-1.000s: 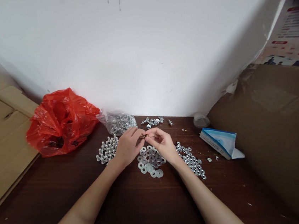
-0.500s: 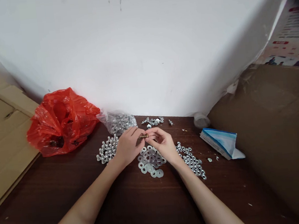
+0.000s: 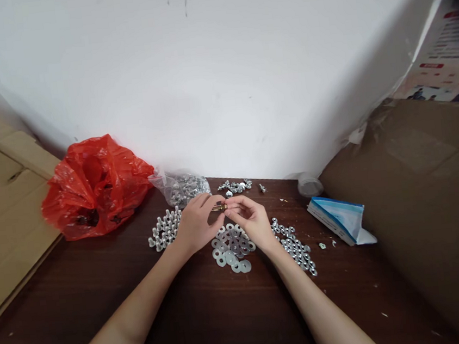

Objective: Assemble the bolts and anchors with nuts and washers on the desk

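Above the pile of flat washers (image 3: 231,248), my two hands meet at the fingertips around a small metal bolt (image 3: 218,207). My left hand (image 3: 199,223) pinches it from the left. The thumb and fingers of my right hand (image 3: 251,219) close on its right end; whether a nut or washer sits there is too small to tell. Beside my left hand, several bolts (image 3: 165,229) stand upright on their heads. Nuts (image 3: 297,248) lie in rows beyond my right wrist.
A red plastic bag (image 3: 95,186) and a clear bag of hardware (image 3: 186,189) sit at the back left. Assembled bolts (image 3: 237,186) lie by the wall. At the right are a clear round container (image 3: 308,184) and a blue-white packet (image 3: 337,220). Cardboard (image 3: 8,217) borders the left side.
My fingertips have shifted slightly around the bolt, and a little more of it shows between them. The things on the table have not moved.
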`<move>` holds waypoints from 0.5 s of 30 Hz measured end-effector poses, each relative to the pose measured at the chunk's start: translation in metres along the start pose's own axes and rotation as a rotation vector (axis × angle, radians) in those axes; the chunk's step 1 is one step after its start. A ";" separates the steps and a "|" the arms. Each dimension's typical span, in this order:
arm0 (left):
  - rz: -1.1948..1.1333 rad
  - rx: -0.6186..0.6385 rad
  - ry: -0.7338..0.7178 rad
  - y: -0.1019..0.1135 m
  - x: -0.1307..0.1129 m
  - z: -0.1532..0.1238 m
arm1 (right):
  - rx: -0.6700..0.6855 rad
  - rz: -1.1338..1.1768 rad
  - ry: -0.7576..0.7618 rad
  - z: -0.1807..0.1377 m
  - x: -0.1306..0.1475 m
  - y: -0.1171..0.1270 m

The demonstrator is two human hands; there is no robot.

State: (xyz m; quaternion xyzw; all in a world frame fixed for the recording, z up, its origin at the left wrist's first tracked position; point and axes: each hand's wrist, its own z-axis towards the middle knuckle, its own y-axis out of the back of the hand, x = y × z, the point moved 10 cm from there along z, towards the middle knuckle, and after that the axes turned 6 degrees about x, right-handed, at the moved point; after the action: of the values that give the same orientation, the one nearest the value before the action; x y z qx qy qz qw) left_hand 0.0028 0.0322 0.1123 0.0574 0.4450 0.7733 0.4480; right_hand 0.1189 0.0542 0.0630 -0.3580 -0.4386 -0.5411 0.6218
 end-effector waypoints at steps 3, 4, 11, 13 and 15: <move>0.016 0.006 -0.017 0.000 -0.001 0.000 | -0.001 0.004 -0.011 0.000 -0.002 0.000; 0.020 0.006 -0.015 0.000 -0.001 0.000 | -0.002 0.004 -0.012 0.000 -0.002 0.000; 0.037 0.003 0.001 -0.001 0.001 0.000 | -0.012 0.016 0.010 -0.001 0.000 0.001; 0.035 0.004 0.010 -0.002 0.002 0.001 | -0.015 0.006 0.016 -0.001 0.000 0.001; 0.031 0.007 0.022 -0.002 0.002 0.000 | -0.016 -0.003 0.030 -0.001 0.000 0.001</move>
State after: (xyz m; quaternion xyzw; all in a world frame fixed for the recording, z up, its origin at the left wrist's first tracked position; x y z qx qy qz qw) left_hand 0.0032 0.0347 0.1099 0.0575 0.4517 0.7791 0.4309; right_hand 0.1201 0.0532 0.0630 -0.3542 -0.4255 -0.5509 0.6245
